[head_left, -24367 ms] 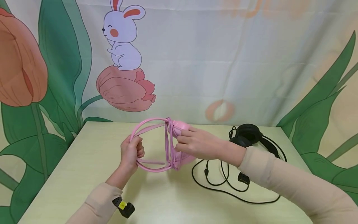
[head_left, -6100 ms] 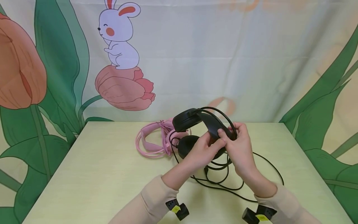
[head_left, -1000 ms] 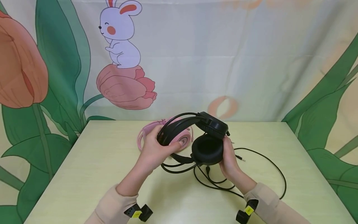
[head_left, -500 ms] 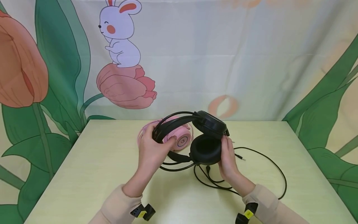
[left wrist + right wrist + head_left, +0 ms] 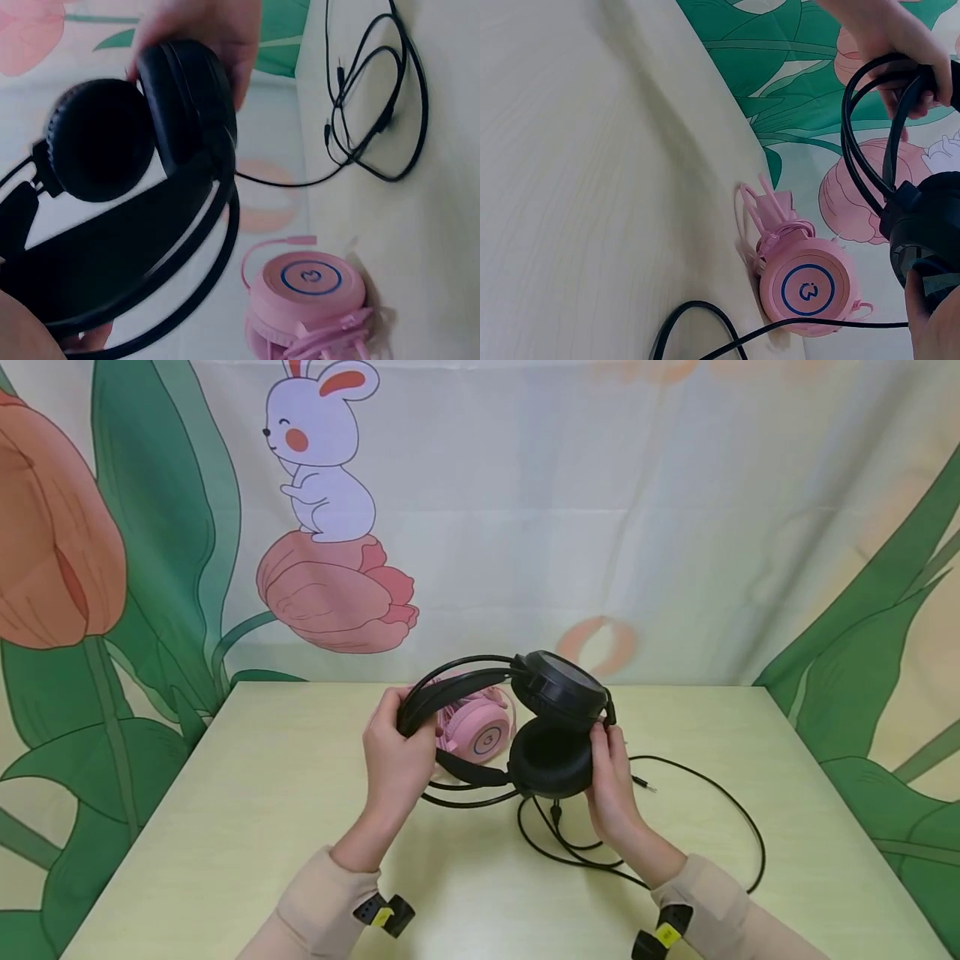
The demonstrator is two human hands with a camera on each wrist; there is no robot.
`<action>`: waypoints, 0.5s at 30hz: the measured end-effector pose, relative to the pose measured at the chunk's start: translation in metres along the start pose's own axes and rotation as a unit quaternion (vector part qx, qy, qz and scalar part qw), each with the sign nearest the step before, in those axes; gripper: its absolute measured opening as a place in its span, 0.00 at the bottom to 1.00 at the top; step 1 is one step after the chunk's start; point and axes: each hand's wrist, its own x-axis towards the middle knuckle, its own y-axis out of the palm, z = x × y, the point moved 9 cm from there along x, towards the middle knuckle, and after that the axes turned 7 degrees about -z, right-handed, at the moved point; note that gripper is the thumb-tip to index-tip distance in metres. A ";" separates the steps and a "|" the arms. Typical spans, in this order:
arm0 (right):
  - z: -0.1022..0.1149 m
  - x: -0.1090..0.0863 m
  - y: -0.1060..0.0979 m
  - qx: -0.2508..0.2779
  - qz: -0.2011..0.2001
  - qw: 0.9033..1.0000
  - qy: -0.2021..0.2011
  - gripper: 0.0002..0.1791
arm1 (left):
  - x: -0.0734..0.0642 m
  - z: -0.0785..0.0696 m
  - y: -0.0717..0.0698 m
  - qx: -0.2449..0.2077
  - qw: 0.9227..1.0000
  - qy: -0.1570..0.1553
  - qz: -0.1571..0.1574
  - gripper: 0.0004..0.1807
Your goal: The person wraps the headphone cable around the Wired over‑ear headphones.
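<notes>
Black over-ear headphones [image 5: 551, 693] are held up above the table, ear cups to the right and headband to the left. My left hand [image 5: 399, 752] grips the headband at its top. At the other end, my right hand [image 5: 617, 785] holds the ear cups from the right side; part of its fingers is hidden behind them. The left wrist view shows the two padded cups [image 5: 101, 139] close together. Behind the headband lies a pink headset [image 5: 480, 731] with its cord wound round it. Its round cup and thin microphone arm [image 5: 301, 240] show in the left wrist view.
The headphones' black cable [image 5: 738, 810] runs in loose loops over the pale table [image 5: 225, 843], with a thin plug [image 5: 643, 782] at the right. A curtain [image 5: 480, 527] printed with a rabbit and tulips hangs behind the table's back edge.
Earlier both hands held the pink headset; it now lies on the table. The black headphones were lifted and turned, cups now right. Lately my left hand shifted slightly left with the headband.
</notes>
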 end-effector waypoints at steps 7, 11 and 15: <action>0.004 -0.001 0.006 0.004 0.026 1.000 -0.013 0.15 | 0.005 0.019 0.003 -0.070 0.996 -0.053 0.033 0.04; 0.004 -0.003 0.009 0.006 0.046 0.999 -0.015 0.14 | 0.008 0.021 0.000 -0.080 0.994 -0.076 0.022 0.02; 0.003 -0.003 0.011 -0.002 0.055 0.998 -0.021 0.15 | 0.010 0.031 -0.003 -0.108 0.988 -0.112 -0.001 0.02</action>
